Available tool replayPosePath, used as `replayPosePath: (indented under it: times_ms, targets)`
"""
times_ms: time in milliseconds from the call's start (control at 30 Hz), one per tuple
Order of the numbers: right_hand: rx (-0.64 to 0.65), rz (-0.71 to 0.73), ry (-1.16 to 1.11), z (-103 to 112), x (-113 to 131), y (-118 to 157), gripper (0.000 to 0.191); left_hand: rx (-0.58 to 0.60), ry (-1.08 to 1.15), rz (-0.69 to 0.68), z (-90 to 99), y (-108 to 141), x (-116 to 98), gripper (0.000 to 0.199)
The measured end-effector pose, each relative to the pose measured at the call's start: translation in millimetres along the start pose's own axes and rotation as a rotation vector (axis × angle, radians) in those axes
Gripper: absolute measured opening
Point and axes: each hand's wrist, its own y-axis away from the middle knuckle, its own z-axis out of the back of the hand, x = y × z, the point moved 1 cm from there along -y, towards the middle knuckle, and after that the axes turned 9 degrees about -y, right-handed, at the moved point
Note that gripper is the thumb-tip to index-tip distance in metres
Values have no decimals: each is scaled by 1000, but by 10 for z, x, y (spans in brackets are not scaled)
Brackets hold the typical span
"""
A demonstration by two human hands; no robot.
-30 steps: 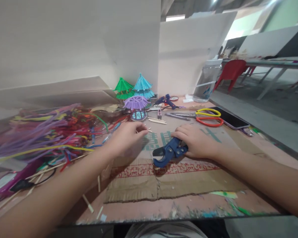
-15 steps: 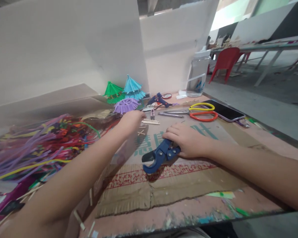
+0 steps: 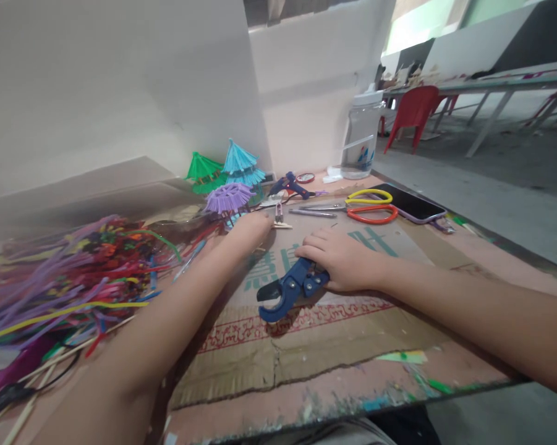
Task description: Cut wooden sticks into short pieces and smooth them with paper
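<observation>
My left hand (image 3: 250,227) is now reaching out to the wooden sticks (image 3: 282,225) beside the purple pavilion (image 3: 227,199), fingers hidden, while my right hand (image 3: 347,262) is still gripping the blue cutter (image 3: 287,290) on the cardboard (image 3: 334,334).

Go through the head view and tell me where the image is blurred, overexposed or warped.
Head view: the pipe cleaners at the left edge smear into streaks; the window area at upper right is washed out by daylight; the left forearm balloons near the lens; the right hand on the blue cutter stays fairly sharp.
</observation>
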Motion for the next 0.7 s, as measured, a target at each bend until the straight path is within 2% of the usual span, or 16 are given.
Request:
replayPosePath:
  times_ms: [100, 233, 433, 567, 700]
  targets:
    - [-7, 1, 14, 3, 0, -2, 39, -29, 24, 15, 26, 24, -23, 36]
    - [4, -2, 25, 8, 7, 0, 39, -124, 102, 82, 180, 162, 41, 23]
    - [-18, 6, 21, 18, 12, -10, 37, -266, 300, 197, 553, 700, 238, 27]
    - [-2, -1, 24, 28, 17, -24, 35, -347, 735, 331, 671, 1091, 262, 30]
    - [11, -24, 42, 50, 35, -27, 38, -349, 1062, 418, 653, 1338, 190, 35]
